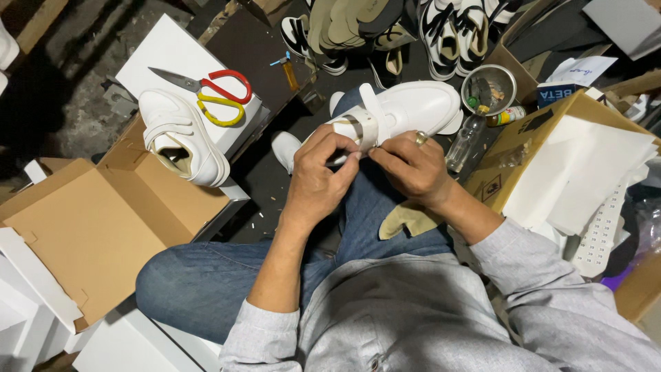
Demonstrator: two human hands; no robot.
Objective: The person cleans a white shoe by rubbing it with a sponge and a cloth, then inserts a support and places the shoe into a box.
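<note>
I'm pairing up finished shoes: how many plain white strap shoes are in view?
2: one white shoe on the lap, held by the left hand and right hand; another white shoe on the cardboard box. More may be hidden.

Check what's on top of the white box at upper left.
On the white box lie scissors with one red and one yellow handle loop, and a white strap shoe overhanging its near edge. The box's contents are covered.

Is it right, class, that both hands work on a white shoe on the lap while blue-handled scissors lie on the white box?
Not quite: the head view shows the scissors have red and yellow handles. Otherwise right: left hand and right hand work on the white shoe; scissors lie on the white box.
</note>
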